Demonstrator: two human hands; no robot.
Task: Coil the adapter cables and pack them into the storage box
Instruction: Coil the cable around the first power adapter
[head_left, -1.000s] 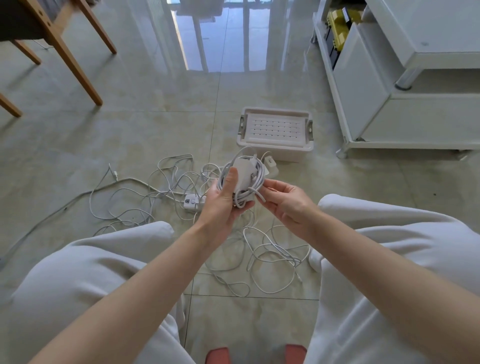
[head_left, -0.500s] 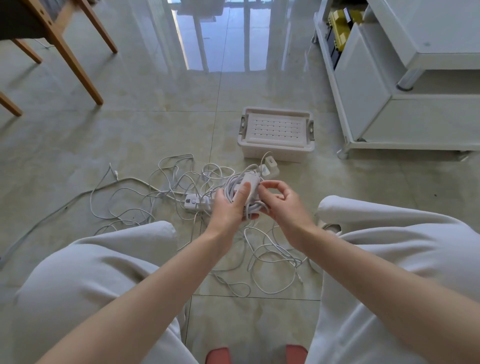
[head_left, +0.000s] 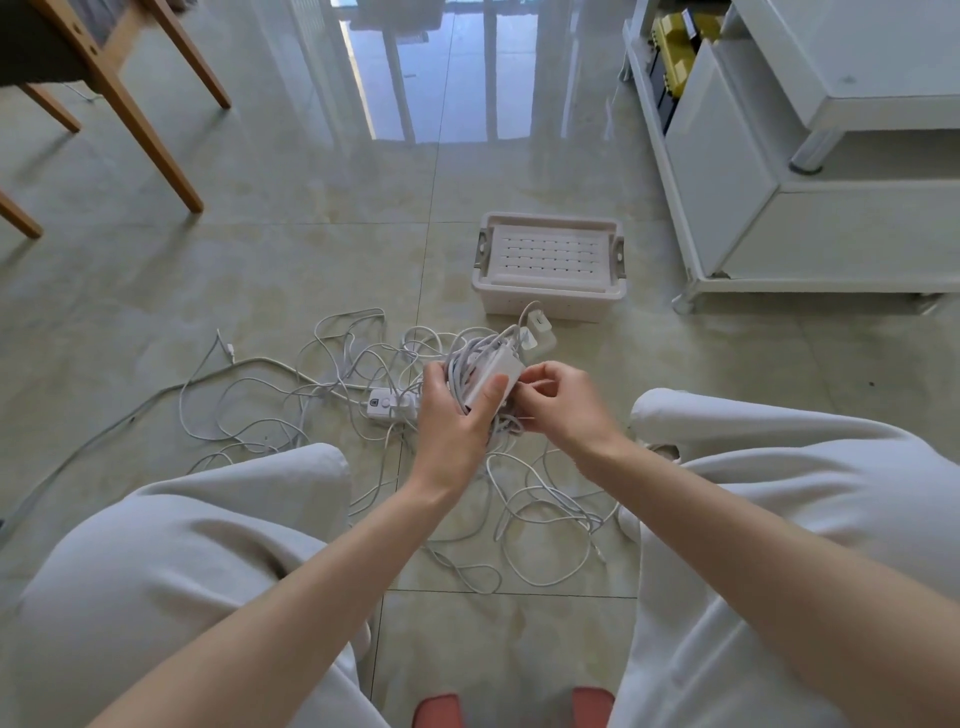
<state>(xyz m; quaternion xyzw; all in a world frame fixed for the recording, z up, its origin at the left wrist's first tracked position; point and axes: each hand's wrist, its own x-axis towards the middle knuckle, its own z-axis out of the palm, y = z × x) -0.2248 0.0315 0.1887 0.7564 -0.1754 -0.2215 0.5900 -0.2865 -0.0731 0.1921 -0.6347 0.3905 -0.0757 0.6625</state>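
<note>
White adapter (head_left: 493, 375) gripped in left hand (head_left: 456, 423); right hand (head_left: 567, 410) pinches its cable (head_left: 461, 362).

Bright daylight; window glare reflected on the floor (head_left: 431, 78) at 12 o'clock; soft shadows; edges bowed by wide-angle distortion.

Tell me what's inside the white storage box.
Nothing inside shows: a slotted lid covers the storage box. Whether anything is packed in it cannot be seen.

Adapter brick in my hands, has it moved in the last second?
Yes. The adapter brick, gripped by the left hand, has dropped lower in view, away from the storage box, which has not shifted.
</note>
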